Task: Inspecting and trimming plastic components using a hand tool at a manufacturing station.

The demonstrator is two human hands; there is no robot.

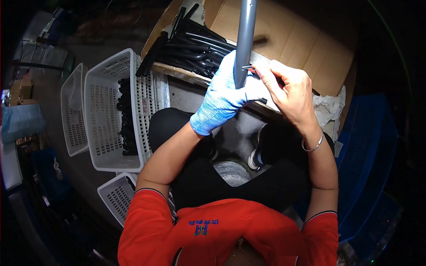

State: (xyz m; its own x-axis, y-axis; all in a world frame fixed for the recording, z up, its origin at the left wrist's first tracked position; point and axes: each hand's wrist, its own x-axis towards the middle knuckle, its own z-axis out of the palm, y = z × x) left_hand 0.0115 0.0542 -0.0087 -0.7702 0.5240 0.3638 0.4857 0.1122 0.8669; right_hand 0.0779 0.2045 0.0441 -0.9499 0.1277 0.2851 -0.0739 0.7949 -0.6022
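Note:
My left hand (219,97), in a blue and white knit glove, is wrapped round the lower end of a dark grey tube (246,37). The tube stands nearly upright in the view and runs off the top edge. My bare right hand (292,91) pinches a small tool (249,68) with a thin metal tip and a bit of red. Its tip meets the side of the tube just above my left thumb. Most of the tool is hidden by my fingers. Behind the gloved hand lies a heap of black tubes (188,52).
An open cardboard box (306,40) holds the heap in front of me. White perforated baskets (106,166) stand at my left, the largest with black parts (128,119) inside. Crumpled white material (329,106) hangs by the box's right side. Blue crates (366,159) are at far right.

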